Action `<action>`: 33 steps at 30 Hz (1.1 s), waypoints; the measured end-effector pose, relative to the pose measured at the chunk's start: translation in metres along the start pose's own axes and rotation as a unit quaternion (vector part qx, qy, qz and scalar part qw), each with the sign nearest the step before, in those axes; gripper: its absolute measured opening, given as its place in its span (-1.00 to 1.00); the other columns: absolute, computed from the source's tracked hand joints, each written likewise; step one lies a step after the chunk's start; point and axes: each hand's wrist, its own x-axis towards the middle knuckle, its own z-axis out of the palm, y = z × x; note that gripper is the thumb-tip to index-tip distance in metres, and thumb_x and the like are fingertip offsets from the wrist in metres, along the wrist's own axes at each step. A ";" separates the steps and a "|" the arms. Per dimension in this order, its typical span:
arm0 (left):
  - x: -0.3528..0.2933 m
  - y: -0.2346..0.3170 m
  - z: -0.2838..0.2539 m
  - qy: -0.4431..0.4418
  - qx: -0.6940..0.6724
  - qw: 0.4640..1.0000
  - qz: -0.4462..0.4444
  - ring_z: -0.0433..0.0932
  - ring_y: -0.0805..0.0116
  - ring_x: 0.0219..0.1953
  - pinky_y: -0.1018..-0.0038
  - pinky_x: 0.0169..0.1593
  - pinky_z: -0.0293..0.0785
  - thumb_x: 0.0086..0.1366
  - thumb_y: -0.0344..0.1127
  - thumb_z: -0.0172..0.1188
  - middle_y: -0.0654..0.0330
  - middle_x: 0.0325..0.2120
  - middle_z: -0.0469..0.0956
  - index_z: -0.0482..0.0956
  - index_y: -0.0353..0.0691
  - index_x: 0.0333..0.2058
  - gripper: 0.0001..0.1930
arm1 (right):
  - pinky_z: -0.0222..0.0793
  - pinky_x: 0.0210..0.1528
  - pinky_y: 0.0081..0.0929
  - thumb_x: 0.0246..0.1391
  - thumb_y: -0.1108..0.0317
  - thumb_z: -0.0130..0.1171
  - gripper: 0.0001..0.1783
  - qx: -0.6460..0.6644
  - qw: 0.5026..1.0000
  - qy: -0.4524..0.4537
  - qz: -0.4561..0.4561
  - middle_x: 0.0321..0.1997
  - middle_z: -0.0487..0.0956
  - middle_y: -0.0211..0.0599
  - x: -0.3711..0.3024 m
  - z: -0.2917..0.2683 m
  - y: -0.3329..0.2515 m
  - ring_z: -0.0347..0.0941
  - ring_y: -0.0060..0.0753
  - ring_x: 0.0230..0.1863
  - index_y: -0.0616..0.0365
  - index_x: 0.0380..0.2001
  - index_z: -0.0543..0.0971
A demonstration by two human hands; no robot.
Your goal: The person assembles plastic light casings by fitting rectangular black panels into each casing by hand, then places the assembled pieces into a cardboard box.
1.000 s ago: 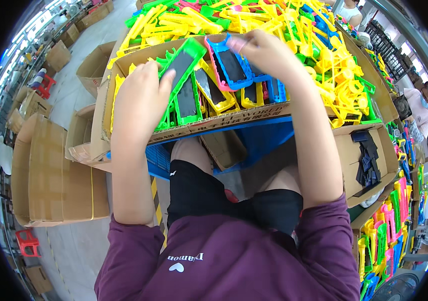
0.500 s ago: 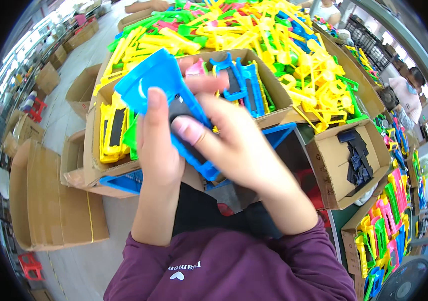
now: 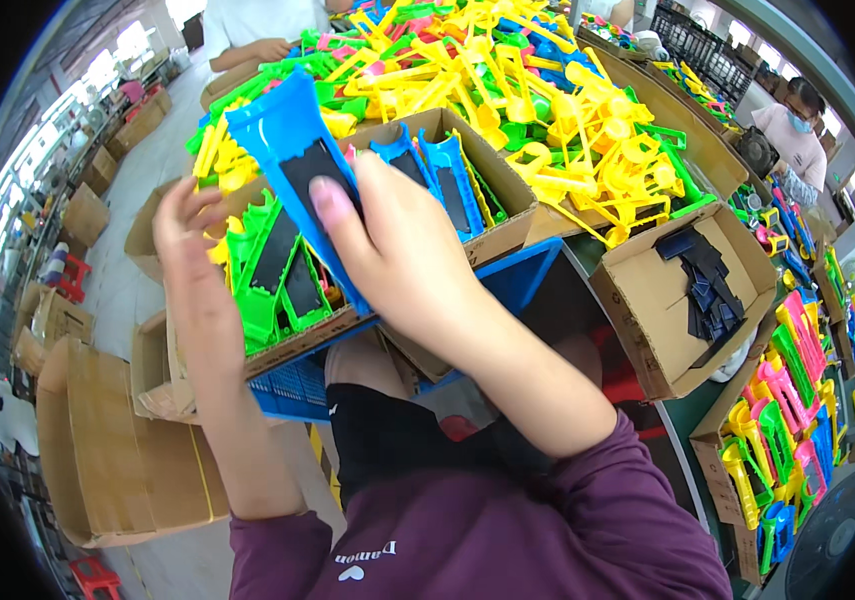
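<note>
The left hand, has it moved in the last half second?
Yes. Judged against the cardboard box below the blue plastic casing, the left hand has moved left, toward the box's left end, away from the casing.

At the left, a large open carton stands on the grey floor, with one red stool farther off and another red stool nearer. Near right is a dark fan; far right, a co-worker in a pale top.

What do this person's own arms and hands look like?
The left hand and right hand are bare, with no gloves visible. Dark purple sleeves end around the elbows, leaving the forearms uncovered. Blur hides finer detail on the left hand.
</note>
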 end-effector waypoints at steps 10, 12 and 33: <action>-0.002 -0.012 -0.047 -0.288 0.443 0.843 0.103 0.27 0.09 -0.12 0.26 -0.04 0.15 -0.12 -0.32 0.24 0.03 -0.28 0.34 0.35 -0.34 -0.16 -0.51 | 0.32 -0.23 -0.27 -0.05 0.06 0.05 -0.61 -0.255 0.959 0.122 0.031 -0.33 0.50 -0.09 0.070 -0.068 0.108 0.42 -0.07 -0.26 0.21 -0.34 0.46; 0.016 -0.008 -0.055 -0.343 0.418 0.834 0.107 0.23 0.10 -0.06 0.21 0.03 0.06 -0.15 -0.40 0.21 0.07 -0.22 0.31 0.39 -0.17 -0.15 -0.53 | 0.32 -0.16 -0.26 -0.11 0.08 0.11 -0.55 -0.414 0.888 0.177 0.089 -0.30 0.49 -0.01 0.081 -0.122 0.163 0.41 -0.03 -0.21 0.26 -0.29 0.44; -0.087 0.042 0.028 -0.397 -0.293 0.861 -0.123 0.32 0.29 -0.14 0.45 -0.05 0.23 0.15 -0.33 0.00 -0.03 -0.14 0.24 -0.03 -0.39 0.05 -0.44 | 0.26 -0.19 -0.49 -0.03 0.33 0.06 -0.63 0.003 0.989 -0.149 0.016 -0.30 0.35 -0.13 -0.100 -0.058 -0.004 0.34 -0.29 -0.29 0.25 -0.15 0.28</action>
